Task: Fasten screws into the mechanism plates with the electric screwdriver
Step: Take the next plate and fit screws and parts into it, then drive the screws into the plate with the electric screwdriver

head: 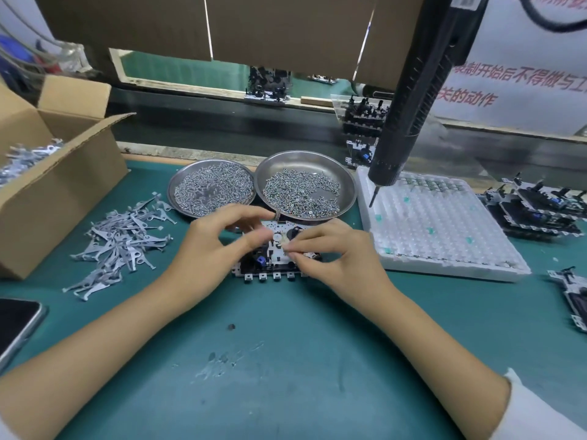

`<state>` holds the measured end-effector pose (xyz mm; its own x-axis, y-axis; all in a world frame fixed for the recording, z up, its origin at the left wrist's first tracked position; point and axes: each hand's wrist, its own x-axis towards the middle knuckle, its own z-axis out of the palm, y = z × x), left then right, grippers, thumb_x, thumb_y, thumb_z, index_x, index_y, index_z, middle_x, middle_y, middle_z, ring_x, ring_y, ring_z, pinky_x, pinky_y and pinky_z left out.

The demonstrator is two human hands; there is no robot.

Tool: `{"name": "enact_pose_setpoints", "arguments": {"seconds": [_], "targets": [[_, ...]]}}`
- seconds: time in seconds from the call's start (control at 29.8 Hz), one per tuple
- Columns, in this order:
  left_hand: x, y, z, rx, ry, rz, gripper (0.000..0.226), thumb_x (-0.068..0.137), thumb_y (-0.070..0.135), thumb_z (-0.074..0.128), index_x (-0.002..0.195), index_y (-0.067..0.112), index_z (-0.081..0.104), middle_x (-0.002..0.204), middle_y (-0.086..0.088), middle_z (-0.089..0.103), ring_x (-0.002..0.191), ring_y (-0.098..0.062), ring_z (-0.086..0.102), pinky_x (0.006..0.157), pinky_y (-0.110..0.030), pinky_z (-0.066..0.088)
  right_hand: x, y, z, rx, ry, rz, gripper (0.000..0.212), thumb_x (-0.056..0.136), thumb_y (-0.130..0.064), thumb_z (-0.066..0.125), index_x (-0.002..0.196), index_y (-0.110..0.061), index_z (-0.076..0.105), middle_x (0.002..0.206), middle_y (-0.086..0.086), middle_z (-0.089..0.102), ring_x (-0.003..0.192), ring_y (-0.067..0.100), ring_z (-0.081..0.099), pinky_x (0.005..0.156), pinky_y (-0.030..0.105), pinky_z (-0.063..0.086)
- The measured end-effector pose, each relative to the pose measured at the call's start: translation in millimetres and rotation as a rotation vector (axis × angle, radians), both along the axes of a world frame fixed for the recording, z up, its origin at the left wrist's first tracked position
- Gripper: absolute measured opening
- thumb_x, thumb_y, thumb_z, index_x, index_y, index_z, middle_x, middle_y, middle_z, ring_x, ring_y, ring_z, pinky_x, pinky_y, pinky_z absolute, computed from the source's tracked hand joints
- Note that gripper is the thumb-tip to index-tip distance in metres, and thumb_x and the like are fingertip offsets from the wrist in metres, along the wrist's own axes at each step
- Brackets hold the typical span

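A mechanism plate (272, 261) with white gears, a blue part and a row of black tabs lies on the green mat in the middle. My left hand (216, 242) curls over its left side, thumb and fingertips on the plate. My right hand (330, 252) pinches a small part against the plate's top near a white gear. The black electric screwdriver (409, 103) hangs free at the upper right, its bit over the white tray, held by neither hand. Two steel dishes of screws (211, 187) (301, 192) sit just behind the plate.
A pile of grey metal levers (124, 239) lies left, beside an open cardboard box (54, 192). A white foam tray (441, 227) sits right, with stacked finished mechanisms (540, 208) beyond it. A phone (16, 325) lies at the left edge.
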<state>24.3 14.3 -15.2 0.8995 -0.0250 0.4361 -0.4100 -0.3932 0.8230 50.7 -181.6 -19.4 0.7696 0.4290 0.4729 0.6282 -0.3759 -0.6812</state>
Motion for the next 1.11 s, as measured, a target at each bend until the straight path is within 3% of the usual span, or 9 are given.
{"name": "enact_pose_setpoints", "arguments": {"seconds": [0.13,0.34,0.54,0.7,0.77,0.91,1.11], "targets": [[3.6,4.1,-1.4,-0.159,0.042,0.103,0.013,0.085,0.032,0.057,0.092,0.032,0.067,0.081,0.021,0.068,0.080,0.004,0.060,0.078,-0.010,0.044,-1.5,3.6,-7.9,-0.108,-0.156,0.018,0.013,0.074,-0.008,0.077,0.086,-0.013,0.079,0.085,0.000,0.073,0.078,0.018,0.054,0.077,0.035,0.048],[1.8,5.3,-1.8,-0.097,0.027,0.140,0.014,0.087,0.035,0.054,0.091,0.035,0.067,0.086,0.013,0.068,0.082,-0.002,0.061,0.080,-0.016,0.046,-0.5,6.4,-12.5,-0.141,-0.267,-0.017,0.011,0.072,-0.012,0.077,0.083,-0.016,0.079,0.084,-0.004,0.073,0.074,0.019,0.054,0.075,0.043,0.049],[-6.9,-2.5,-3.2,0.181,-0.086,0.065,0.012,0.091,0.016,0.060,0.097,0.017,0.070,0.086,0.000,0.064,0.083,-0.009,0.057,0.082,-0.015,0.041,-1.5,8.3,-12.6,-0.208,-0.319,-0.019,0.009,0.074,-0.016,0.074,0.082,-0.017,0.079,0.086,-0.003,0.073,0.076,0.025,0.059,0.075,0.042,0.047],[-12.2,-5.8,-3.3,0.388,-0.080,-0.038,0.039,0.076,0.033,0.054,0.107,0.013,0.068,0.093,0.003,0.063,0.089,-0.014,0.058,0.086,-0.040,0.046,-2.0,5.1,-10.4,-0.197,-0.235,0.036,0.013,0.075,-0.008,0.074,0.086,-0.014,0.078,0.090,0.000,0.072,0.078,0.028,0.058,0.075,0.045,0.049],[-12.0,-7.8,-5.6,0.395,-0.042,-0.044,0.040,0.074,0.032,0.060,0.110,0.016,0.066,0.095,0.006,0.063,0.092,-0.013,0.058,0.088,-0.043,0.045,-2.4,4.8,-8.1,-0.159,-0.152,0.028,0.015,0.074,-0.005,0.077,0.088,-0.012,0.078,0.089,-0.001,0.073,0.079,0.028,0.059,0.075,0.046,0.049],[-9.4,-8.9,-10.4,0.392,-0.022,-0.017,0.041,0.071,0.025,0.066,0.112,0.020,0.065,0.095,0.010,0.064,0.093,-0.011,0.058,0.091,-0.041,0.043,-3.8,6.4,-6.1,-0.126,-0.081,0.007,0.016,0.073,-0.002,0.079,0.086,-0.011,0.078,0.090,-0.001,0.074,0.081,0.026,0.060,0.078,0.036,0.049],[-7.1,-8.4,-13.1,0.397,-0.030,-0.010,0.045,0.073,0.043,0.054,0.110,0.021,0.068,0.092,0.012,0.065,0.093,-0.015,0.057,0.091,-0.037,0.043,-5.2,6.9,-4.2,-0.099,-0.021,0.012,0.017,0.075,0.001,0.076,0.088,-0.009,0.078,0.090,0.001,0.069,0.086,0.017,0.057,0.080,0.017,0.043]]}}
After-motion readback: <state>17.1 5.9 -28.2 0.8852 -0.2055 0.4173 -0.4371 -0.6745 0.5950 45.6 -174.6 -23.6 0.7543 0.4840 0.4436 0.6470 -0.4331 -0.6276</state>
